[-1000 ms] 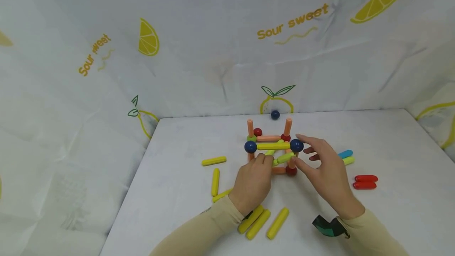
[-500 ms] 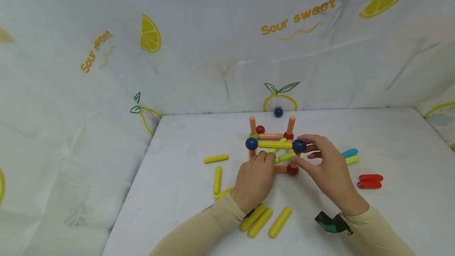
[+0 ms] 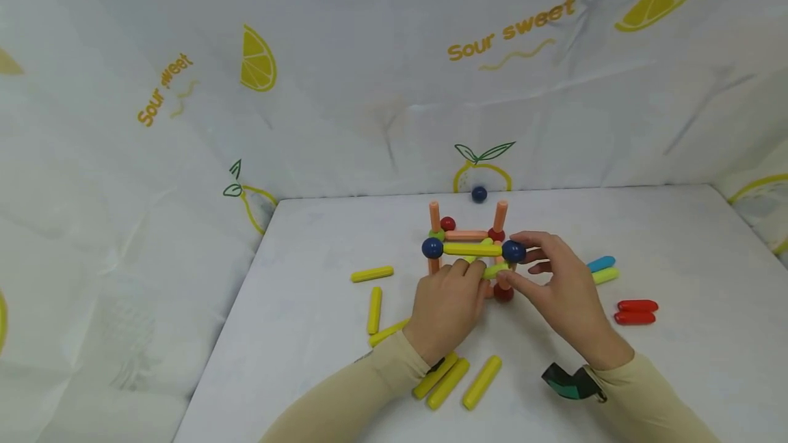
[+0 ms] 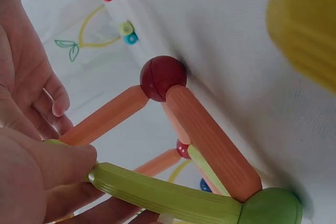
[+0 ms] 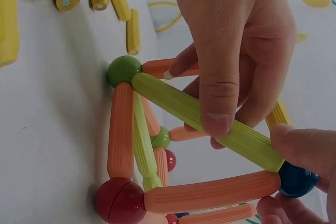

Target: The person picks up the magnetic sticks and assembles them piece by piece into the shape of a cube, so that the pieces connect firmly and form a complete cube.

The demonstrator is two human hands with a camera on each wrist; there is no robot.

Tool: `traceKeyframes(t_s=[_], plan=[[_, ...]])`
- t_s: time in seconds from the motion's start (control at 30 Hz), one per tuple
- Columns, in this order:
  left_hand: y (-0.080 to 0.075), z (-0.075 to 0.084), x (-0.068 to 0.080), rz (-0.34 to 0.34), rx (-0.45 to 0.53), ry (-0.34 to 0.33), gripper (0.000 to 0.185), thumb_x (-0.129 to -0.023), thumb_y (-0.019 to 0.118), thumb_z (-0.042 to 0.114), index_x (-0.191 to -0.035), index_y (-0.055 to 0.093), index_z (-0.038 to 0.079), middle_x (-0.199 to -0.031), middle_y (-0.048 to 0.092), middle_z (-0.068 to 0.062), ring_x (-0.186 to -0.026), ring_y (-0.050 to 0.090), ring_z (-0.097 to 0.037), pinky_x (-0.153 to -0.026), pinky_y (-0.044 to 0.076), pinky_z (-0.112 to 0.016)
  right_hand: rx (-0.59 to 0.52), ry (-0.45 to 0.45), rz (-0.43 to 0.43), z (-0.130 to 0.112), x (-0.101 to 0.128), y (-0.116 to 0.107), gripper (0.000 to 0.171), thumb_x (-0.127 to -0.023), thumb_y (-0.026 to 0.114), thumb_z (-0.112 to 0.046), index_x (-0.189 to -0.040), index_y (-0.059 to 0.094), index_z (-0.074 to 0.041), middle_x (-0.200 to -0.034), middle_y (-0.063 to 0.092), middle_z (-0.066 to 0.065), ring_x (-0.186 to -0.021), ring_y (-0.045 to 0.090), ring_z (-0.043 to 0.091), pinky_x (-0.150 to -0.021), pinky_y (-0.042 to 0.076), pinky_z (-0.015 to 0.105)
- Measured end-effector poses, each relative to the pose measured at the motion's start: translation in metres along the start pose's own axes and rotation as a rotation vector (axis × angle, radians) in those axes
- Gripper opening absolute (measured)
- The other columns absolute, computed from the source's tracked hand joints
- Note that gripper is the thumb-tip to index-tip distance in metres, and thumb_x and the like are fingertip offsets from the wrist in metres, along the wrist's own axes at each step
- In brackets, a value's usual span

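Observation:
A frame of orange, yellow and green sticks joined by balls [image 3: 469, 250] stands mid-table. My left hand [image 3: 483, 272] pinches a light green stick [image 3: 497, 269] that slants up through the frame; in the left wrist view this green stick [image 4: 163, 195] runs down to a green ball [image 4: 270, 208]. My right hand [image 3: 516, 262] pinches the blue ball [image 3: 514, 250] at the frame's front right top corner. In the right wrist view the green stick [image 5: 210, 121] ends at that blue ball [image 5: 296, 179], with fingertips [image 5: 304, 148] on it. A red ball [image 5: 119, 200] and orange sticks [image 5: 210, 192] form the base.
Loose yellow sticks lie left [image 3: 371, 274] and near my left sleeve [image 3: 455, 378]. Two red sticks [image 3: 636, 312] and a blue and green pair [image 3: 602, 270] lie to the right. A loose blue ball [image 3: 479, 193] sits by the lemon-print cloth backdrop.
My right hand's spread fingers have closed onto the blue corner ball. My left hand has shifted slightly right along the green stick. The frame has stayed in place.

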State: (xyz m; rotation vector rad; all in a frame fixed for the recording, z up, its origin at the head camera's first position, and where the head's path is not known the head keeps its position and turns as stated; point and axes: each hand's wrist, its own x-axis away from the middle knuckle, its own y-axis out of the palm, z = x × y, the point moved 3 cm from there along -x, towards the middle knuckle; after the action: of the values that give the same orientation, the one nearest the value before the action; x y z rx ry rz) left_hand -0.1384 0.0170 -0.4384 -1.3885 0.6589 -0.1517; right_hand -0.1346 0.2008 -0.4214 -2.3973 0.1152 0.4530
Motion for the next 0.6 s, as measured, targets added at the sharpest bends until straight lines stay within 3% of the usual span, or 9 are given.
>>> traceKeyframes(t_s=[0.13, 0.3, 0.6], plan=[[-0.0017, -0.0009, -0.0005, -0.007, -0.040, -0.030, 0.027, -0.106, 0.070, 0.041, -0.121, 0.072, 0.019, -0.094, 0.073, 0.006, -0.062, 0.054, -0.006, -0.049, 0.042, -0.014, 0.002, -0.007, -0.005, -0.0009, -0.0013, 0.0008, 0.063, -0.087, 0.093, -0.017, -0.141, 0.062, -0.011, -0.131, 0.067, 0.012, -0.108, 0.070, 0.030, -0.085, 0.043, -0.002], [-0.0020, 0.0002, -0.0025, -0.020, -0.038, -0.048, 0.027, -0.106, 0.070, 0.042, -0.122, 0.071, 0.020, -0.094, 0.073, 0.006, -0.061, 0.053, -0.006, -0.047, 0.039, -0.014, 0.008, 0.002, 0.004, -0.0009, -0.0007, -0.0011, 0.060, -0.088, 0.092, -0.016, -0.139, 0.062, -0.009, -0.131, 0.068, 0.013, -0.107, 0.070, 0.030, -0.084, 0.040, -0.004], [-0.0014, -0.0002, -0.0034, -0.009, -0.065, -0.045, 0.030, -0.104, 0.073, 0.041, -0.123, 0.072, 0.018, -0.097, 0.075, 0.005, -0.062, 0.056, -0.007, -0.052, 0.049, -0.017, 0.011, -0.020, -0.004, 0.0004, -0.0012, 0.0007, 0.055, -0.090, 0.088, -0.009, -0.138, 0.063, -0.009, -0.130, 0.071, 0.013, -0.108, 0.071, 0.031, -0.085, 0.039, -0.005]])
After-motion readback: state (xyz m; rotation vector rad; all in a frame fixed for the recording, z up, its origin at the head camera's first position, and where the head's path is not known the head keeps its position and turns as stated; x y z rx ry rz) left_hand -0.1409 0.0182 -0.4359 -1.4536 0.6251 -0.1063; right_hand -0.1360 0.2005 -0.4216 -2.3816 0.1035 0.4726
